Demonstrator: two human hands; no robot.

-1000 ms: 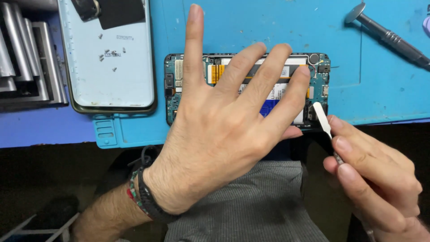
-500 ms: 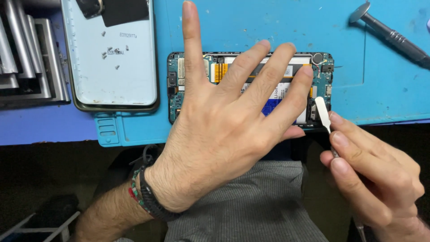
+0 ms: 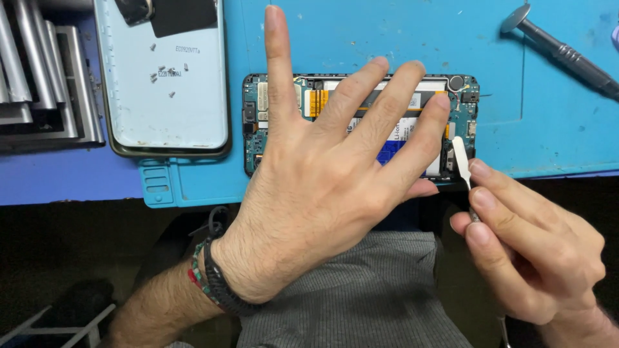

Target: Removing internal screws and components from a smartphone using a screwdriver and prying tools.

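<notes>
Left hand (image 3: 322,187) spread flat, open, pressing opened phone (image 3: 361,122) on blue mat (image 3: 548,109) | right hand (image 3: 529,245) pinches white pry tool (image 3: 461,158) at phone's right edge | back cover (image 3: 167,90) lies left.

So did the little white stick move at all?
No. The white pry tool in the right hand still touches the same right edge of the opened phone.
</notes>
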